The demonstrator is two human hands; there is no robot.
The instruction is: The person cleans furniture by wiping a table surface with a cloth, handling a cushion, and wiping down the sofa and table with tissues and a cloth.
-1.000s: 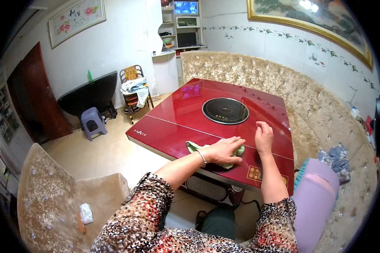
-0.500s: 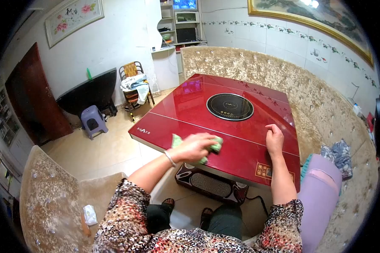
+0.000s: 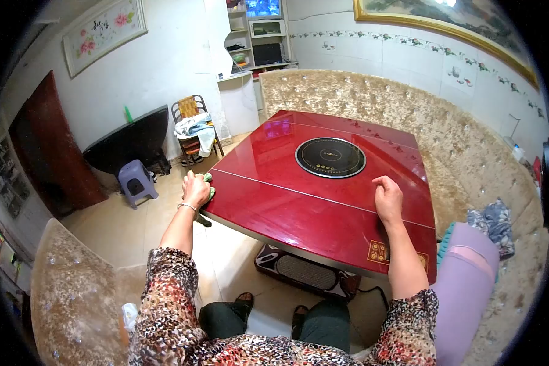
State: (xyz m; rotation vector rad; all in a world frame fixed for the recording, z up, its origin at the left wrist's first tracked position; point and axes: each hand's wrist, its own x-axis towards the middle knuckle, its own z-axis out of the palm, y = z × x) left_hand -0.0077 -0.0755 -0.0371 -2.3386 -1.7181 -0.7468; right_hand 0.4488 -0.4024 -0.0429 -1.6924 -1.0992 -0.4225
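My left hand [image 3: 195,189] is closed on a green cloth [image 3: 211,194] at the left corner of the glossy red table [image 3: 274,210]. Part of the cloth sticks out past the fingers, and a darker end hangs below the table's edge. My right hand [image 3: 388,200] is curled into a loose fist over the right part of the tabletop, with nothing visible in it. Whether it touches the surface I cannot tell. A round black cooktop [image 3: 330,157] is set into the table, and a gold control panel [image 3: 379,251] lies near my right forearm.
A curved beige sofa [image 3: 348,91] wraps around the back and right. Beside the table's right edge stands a rolled purple mat [image 3: 470,262]. Under the table is a patterned heater-like box [image 3: 305,271]. A purple stool [image 3: 137,182] and a chair with clothes [image 3: 195,125] stand leftward.
My left hand has moved left with the green cloth, from the table's front middle to its left corner. The right hand stays curled in nearly the same place.
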